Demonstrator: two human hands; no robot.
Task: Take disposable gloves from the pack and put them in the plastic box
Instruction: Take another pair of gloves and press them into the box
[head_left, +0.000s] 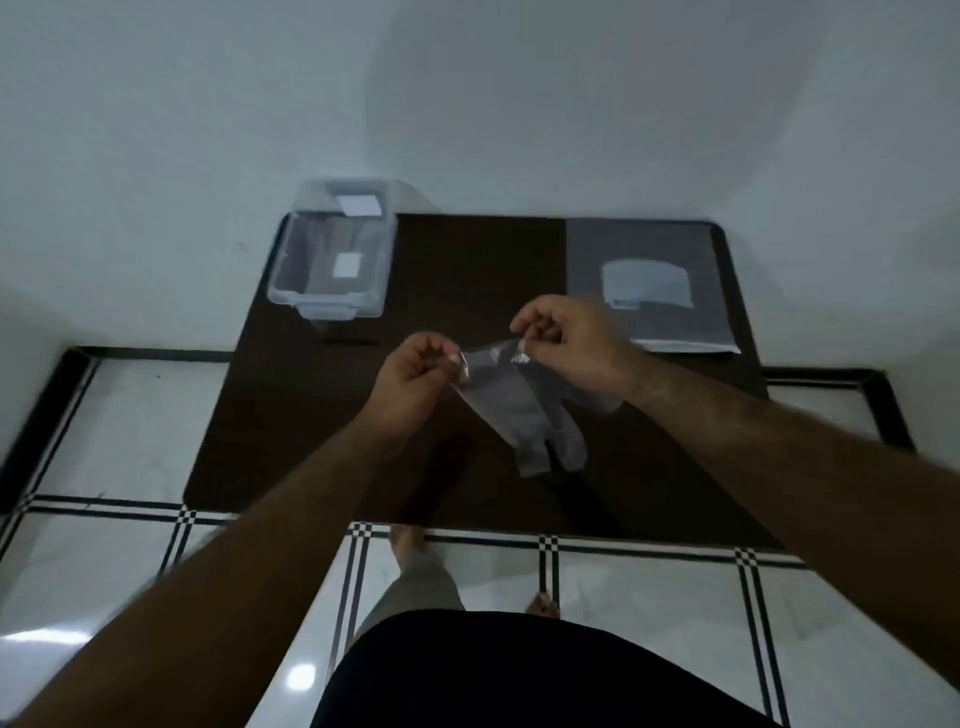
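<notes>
Disposable glove (519, 410), thin and clear, hangs above the middle of the dark table (311, 441), its cuff pinched between the left hand (415, 374) and the right hand (566, 343), fingers closed on its edge. The plastic box (332, 260) stands open at the far left; whether it already holds gloves is unclear. The pack (649, 286) lies far right. This glove is out, not yet boxed. Motion blur obscures the fingertips.

Looking like a room in a home, standing barefoot (407, 540) on glossy white floor tiles (639, 597) with black checkered borders, facing a low dark wooden table (467, 270) sitting against plain white walls (156, 104)
</notes>
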